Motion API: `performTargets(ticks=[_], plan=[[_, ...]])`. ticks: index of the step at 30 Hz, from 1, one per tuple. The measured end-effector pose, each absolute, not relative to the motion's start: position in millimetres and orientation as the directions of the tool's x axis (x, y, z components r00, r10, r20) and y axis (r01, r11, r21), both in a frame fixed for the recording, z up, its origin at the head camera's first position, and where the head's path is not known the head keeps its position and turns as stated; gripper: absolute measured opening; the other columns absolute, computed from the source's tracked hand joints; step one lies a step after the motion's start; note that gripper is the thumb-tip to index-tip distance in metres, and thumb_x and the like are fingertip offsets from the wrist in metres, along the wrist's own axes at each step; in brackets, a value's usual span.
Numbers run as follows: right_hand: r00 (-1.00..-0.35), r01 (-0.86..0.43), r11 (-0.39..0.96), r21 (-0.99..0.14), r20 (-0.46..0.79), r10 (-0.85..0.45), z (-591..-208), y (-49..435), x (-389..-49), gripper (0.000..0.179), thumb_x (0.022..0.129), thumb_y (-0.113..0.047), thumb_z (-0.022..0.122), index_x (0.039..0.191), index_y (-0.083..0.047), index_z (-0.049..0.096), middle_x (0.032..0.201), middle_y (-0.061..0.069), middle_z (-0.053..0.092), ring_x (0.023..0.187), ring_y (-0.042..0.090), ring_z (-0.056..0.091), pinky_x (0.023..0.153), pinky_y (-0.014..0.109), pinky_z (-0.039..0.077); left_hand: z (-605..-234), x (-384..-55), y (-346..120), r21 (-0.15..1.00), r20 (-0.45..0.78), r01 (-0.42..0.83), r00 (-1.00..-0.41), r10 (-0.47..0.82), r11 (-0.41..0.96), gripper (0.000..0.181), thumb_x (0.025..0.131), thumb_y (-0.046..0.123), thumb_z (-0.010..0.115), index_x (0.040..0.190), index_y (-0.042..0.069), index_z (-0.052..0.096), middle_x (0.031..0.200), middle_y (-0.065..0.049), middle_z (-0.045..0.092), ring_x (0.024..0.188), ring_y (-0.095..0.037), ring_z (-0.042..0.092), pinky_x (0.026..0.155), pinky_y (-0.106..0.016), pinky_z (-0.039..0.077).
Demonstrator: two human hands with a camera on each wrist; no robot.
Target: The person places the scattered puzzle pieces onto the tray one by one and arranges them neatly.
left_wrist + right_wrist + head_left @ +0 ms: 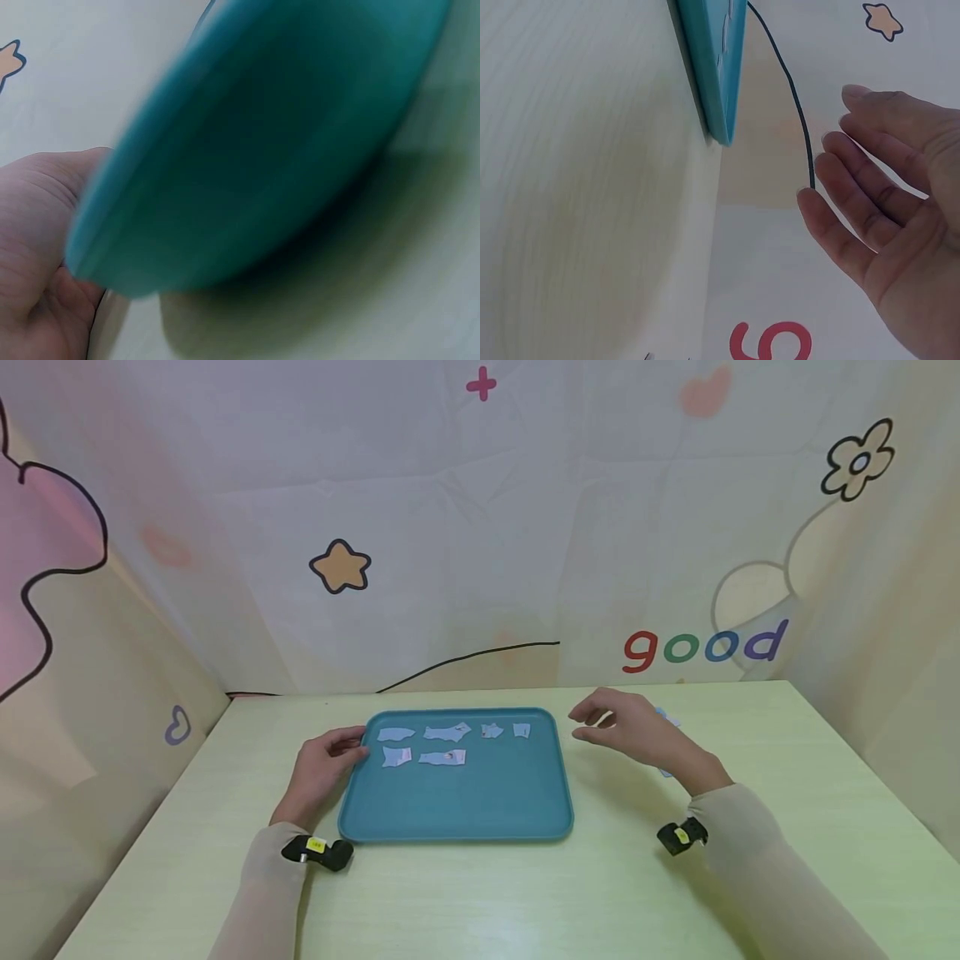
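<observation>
A teal tray (495, 802) carries several torn pieces of pale blue paper, laid out in two rows near its far side; one piece (442, 758) with a small print sits in the nearer row. My left hand (318, 772) holds the tray's left edge, thumb at the rim. In the left wrist view the tray's outer wall (247, 150) fills the middle, with a shadow beneath it, and the left hand (37, 240) is beside it. Off the tray's right side, my right hand (626, 725) hovers with relaxed, slightly bent fingers and nothing in them.
More blue paper scraps (665, 717) lie on the table to the right, partly hidden behind the right hand and wrist. The pale wooden table (465, 902) ends at a printed cloth backdrop (480, 543). Cloth also hangs along both sides.
</observation>
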State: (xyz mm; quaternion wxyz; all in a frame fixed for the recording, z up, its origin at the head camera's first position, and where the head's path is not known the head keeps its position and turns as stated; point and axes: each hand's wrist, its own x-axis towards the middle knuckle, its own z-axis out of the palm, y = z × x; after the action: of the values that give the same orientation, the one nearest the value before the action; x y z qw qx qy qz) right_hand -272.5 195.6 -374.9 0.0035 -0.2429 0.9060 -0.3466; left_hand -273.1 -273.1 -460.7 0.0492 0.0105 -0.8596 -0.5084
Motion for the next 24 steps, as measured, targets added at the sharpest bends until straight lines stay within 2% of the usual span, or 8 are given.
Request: performTargets(ticks=[7, 14, 20, 24], plan=[[-0.890, -0.426, 0.648, -0.631, 0.164, -0.425, -375, 210, -273, 0.029, 0.098, -0.014, 0.079, 0.124, -0.003, 0.073, 0.118, 0.014, 0.071, 0.106, 0.028, 0.068, 0.094, 0.047, 0.060, -462, -275, -273, 0.872, 0.074, 0.030, -0.995, -0.072, 0.488, 0.043, 0.104, 0.012, 0.069, 0.146, 0.002, 0.063, 0.132, -0.019, 0.067, 0.122, -0.032, 0.063, 0.105, -0.040, 0.054], [-0.893, -0.426, 0.655, -0.624, 0.173, -0.415, -379, 217, -275, 0.029, 0.097, -0.012, 0.079, 0.124, -0.002, 0.073, 0.119, 0.015, 0.071, 0.107, 0.028, 0.068, 0.097, 0.047, 0.059, -461, -274, -272, 0.873, 0.077, 0.032, -0.994, -0.074, 0.487, 0.043, 0.104, 0.011, 0.069, 0.146, 0.002, 0.063, 0.132, -0.020, 0.067, 0.122, -0.032, 0.063, 0.107, -0.044, 0.053], [-0.898, -0.412, 0.656, -0.633, 0.159, -0.410, -381, 222, -275, 0.030, 0.097, -0.011, 0.079, 0.125, 0.000, 0.073, 0.120, 0.016, 0.071, 0.108, 0.029, 0.067, 0.098, 0.048, 0.059, -462, -274, -272, 0.875, 0.072, 0.028, -0.995, -0.072, 0.484, 0.043, 0.104, 0.012, 0.070, 0.146, 0.002, 0.063, 0.132, -0.019, 0.067, 0.121, -0.031, 0.062, 0.102, -0.036, 0.054], [-0.901, -0.400, 0.653, -0.643, 0.147, -0.407, -380, 226, -275, 0.031, 0.098, -0.012, 0.079, 0.125, 0.000, 0.072, 0.121, 0.016, 0.071, 0.109, 0.029, 0.067, 0.099, 0.049, 0.058, -464, -274, -274, 0.877, 0.062, 0.018, -0.995, -0.076, 0.480, 0.043, 0.104, 0.013, 0.070, 0.146, 0.003, 0.063, 0.133, -0.018, 0.067, 0.122, -0.031, 0.062, 0.103, -0.039, 0.054]])
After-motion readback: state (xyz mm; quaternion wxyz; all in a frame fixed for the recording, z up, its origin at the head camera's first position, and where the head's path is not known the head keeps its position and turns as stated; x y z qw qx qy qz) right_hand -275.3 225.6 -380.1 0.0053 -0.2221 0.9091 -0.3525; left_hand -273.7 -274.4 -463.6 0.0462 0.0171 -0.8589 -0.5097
